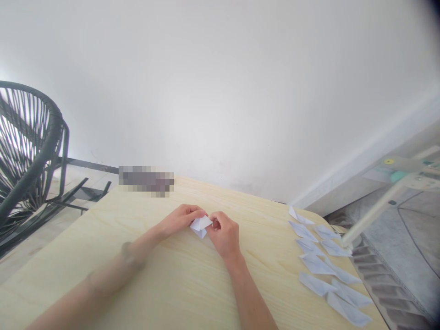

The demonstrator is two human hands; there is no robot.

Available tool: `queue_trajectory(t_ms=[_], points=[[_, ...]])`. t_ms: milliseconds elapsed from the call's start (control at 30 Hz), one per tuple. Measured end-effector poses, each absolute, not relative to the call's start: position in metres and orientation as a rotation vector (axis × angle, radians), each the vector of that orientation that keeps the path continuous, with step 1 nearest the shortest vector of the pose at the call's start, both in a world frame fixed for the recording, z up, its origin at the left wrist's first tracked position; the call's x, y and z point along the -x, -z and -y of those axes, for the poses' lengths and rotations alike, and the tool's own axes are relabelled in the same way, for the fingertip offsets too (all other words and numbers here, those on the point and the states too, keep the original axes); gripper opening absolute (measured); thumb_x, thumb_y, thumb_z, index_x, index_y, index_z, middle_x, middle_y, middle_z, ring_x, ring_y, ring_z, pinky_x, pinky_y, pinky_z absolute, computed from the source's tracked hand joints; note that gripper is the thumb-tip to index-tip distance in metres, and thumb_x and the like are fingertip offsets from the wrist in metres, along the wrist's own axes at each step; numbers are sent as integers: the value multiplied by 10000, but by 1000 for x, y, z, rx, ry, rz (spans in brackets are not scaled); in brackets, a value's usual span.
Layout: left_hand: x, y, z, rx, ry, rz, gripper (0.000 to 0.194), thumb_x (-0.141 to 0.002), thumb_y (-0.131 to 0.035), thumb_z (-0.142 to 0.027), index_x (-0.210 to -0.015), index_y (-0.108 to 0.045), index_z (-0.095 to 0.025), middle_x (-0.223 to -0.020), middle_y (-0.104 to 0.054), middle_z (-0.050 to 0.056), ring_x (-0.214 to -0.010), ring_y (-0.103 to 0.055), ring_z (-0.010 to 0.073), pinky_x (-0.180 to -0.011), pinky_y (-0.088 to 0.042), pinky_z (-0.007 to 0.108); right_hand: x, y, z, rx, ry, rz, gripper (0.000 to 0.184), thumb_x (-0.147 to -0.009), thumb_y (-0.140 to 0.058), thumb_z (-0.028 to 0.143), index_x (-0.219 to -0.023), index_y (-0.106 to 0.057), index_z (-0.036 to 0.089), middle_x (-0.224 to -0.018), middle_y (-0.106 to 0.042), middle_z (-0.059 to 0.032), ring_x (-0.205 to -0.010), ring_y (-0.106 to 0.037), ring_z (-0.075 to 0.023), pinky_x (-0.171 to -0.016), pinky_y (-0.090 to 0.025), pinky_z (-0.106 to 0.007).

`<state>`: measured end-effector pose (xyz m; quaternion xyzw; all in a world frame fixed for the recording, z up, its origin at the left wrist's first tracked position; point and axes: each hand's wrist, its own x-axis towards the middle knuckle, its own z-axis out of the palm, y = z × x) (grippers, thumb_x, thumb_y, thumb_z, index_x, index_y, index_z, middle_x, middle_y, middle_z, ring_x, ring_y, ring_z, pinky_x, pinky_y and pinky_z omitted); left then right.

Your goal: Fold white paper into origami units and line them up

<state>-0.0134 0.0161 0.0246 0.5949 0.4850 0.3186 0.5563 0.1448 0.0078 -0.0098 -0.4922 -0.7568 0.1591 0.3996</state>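
Here, left hand (183, 216), right hand (225, 233): narrow grip on pointed folded paper (200, 224); wood-grained tabletop (178, 284) beneath.

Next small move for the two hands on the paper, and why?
I'd have the right hand gently draw out the paper's right corner while the left hand steadies it. Its fingertips are already at that corner, and this paper looks more compact than the long, pointed pieces along the table's right side.

No readable text or signs.
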Motion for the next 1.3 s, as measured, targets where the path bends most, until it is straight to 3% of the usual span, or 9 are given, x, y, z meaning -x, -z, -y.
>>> queue_trajectory(t_ms=[100, 333, 800, 1000, 1300], points=[[16, -22, -18, -1381, -768, -1160, 317, -728, -491, -398, -812, -645, -133, -697, -619, 16, -626, -523, 138, -556, -369, 211, -147, 7, -9, 1189, -602, 1874, 86, -750, -494, 254, -790, -538, 192, -641, -572, 7, -495, -477, -85, -503, -375, -194], [20, -21, -20, -1232, -847, -1104, 346, -710, -538, -395, -921, -617, -132, -739, -644, 43, -665, -558, 152, -596, -397, 235, -149, 5, -11, 1006, -798, 1875, 197, -820, -350, 219, -897, -529, 193, -839, -579, -41, -596, -545, -92, -525, -444, -191], [22, -12, -23, -1179, -922, -1114, 292, -682, -614, -353, -886, -666, -151, -910, -664, 56, -806, -574, 185, -712, -422, 263, -149, 2, -13, 1060, -1056, 1736, 171, -764, -463, 324, -849, -486, 178, -740, -577, -20, -551, -527, -93, -440, -395, -178], [22, -12, -22, -1184, -928, -1106, 284, -700, -600, -354, -876, -671, -143, -883, -671, 59, -785, -578, 182, -691, -423, 257, -143, 2, -14, 1166, -951, 1746, 228, -780, -451, 358, -719, -536, 155, -545, -495, 19, -458, -410, -71, -433, -319, -186], [20, -8, -21, -1203, -946, -1106, 292, -694, -607, -355, -890, -668, -146, -870, -676, 54, -783, -588, 187, -699, -431, 268, -149, 2, -16, 1093, -914, 1833, 237, -787, -460, 324, -654, -551, 150, -584, -506, 13, -514, -419, -75, -484, -320, -189]])
